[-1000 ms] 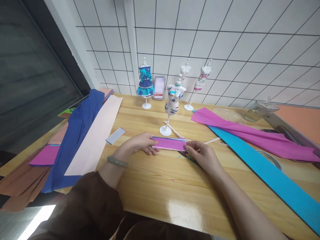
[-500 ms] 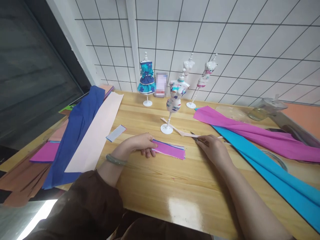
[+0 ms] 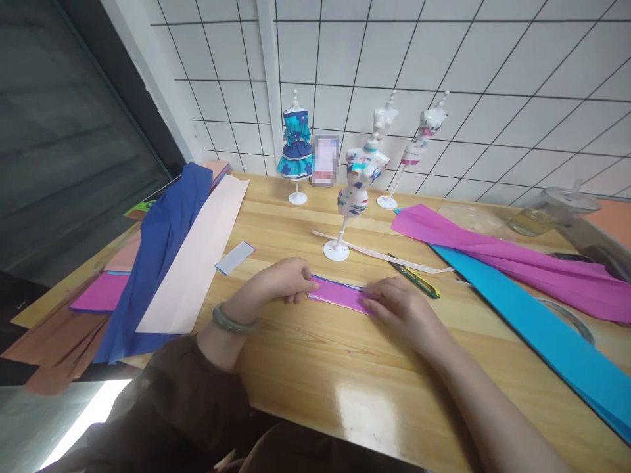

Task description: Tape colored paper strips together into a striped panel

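A short stack of paper strips (image 3: 339, 293), magenta on top with blue and white edges, lies across the middle of the table. Its left end is pinched between the thumb and fingers of my left hand (image 3: 290, 281), which has a bangle at the wrist. At the other end, my right hand (image 3: 401, 305) grips the strips between thumb and fingers. Just beyond that hand lies a green and yellow utility knife (image 3: 418, 279), touching or close to a long thin pale strip (image 3: 389, 255). A small greyish-white paper piece (image 3: 235, 257) rests to the left.
Small white mannequins (image 3: 353, 197) stand at the back, one in a blue dress (image 3: 296, 148), beside a blurred phone-like panel (image 3: 325, 161). Blue and pale pink crepe paper (image 3: 197, 263) covers the left side. Magenta (image 3: 483, 256) and turquoise sheets (image 3: 532, 335) lie right, near a glass jar (image 3: 535, 220).
My right hand has let go of the utility knife, leaving it on the table, and has come left onto the right end of the paper strips. My left hand keeps its hold.
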Demonstrator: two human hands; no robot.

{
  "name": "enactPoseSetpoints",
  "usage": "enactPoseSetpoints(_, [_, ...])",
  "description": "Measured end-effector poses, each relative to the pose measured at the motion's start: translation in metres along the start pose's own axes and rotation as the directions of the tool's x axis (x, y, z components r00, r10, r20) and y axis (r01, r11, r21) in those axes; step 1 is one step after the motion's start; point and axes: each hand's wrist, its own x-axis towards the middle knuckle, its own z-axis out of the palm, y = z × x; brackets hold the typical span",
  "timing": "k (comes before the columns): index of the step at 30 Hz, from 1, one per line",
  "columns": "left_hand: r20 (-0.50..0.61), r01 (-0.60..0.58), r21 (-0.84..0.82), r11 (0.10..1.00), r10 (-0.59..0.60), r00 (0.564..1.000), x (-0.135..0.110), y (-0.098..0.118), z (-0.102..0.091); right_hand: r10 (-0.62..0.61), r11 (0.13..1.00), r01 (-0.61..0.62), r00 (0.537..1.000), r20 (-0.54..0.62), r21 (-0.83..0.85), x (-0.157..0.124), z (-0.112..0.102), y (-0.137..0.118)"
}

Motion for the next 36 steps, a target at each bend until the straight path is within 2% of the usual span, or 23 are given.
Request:
enactPoseSetpoints(3, [-0.14,0.003,0.072,0.997,0.007,0.99,-0.006,0.006,-0.002,-0.061,0.998,0.062,0.997,0.037,-0.024,0.0,0.005,-0.002])
enactPoseSetpoints(6, [-0.266,-0.137,0.13,0.982,0.167,0.949,-0.01,0.014,0.001,-0.081,0.995,0.083,0.996,0.034,-0.048,-0.002,0.006,0.0])
enactPoseSetpoints(10, [-0.226,-0.323,0.226,0.919,0.372,0.9,-0.007,0.021,0.012,-0.088,0.993,0.093,0.994,0.059,-0.072,-0.004,0.003,0.0])
enactPoseSetpoints(14, [-0.247,-0.375,0.498,0.782,0.542,0.803,-0.001,0.021,0.02,-0.085,0.995,0.089,0.994,0.074,-0.041,-0.004,0.002,0.0])
enactPoseSetpoints(16, [-0.222,-0.386,0.557,0.736,0.579,0.784,0.001,0.02,0.023,-0.075,0.997,0.077,0.994,0.075,-0.024,-0.004,0.002,0.001])
enactPoseSetpoints(21, [-0.13,-0.402,0.581,0.708,0.569,0.812,0.005,0.016,0.028,-0.049,0.999,0.05,0.997,0.053,-0.015,-0.003,0.007,0.006])
enactPoseSetpoints(32, [-0.085,-0.379,0.447,0.81,0.46,0.884,0.01,0.016,0.028,-0.02,1.0,0.02,1.0,-0.019,-0.018,-0.003,0.01,0.006])
enactPoseSetpoints(36, [-0.086,-0.397,0.453,0.799,0.482,0.872,0.009,0.018,0.028,-0.047,0.998,0.047,0.999,-0.017,-0.032,-0.003,0.011,0.006])
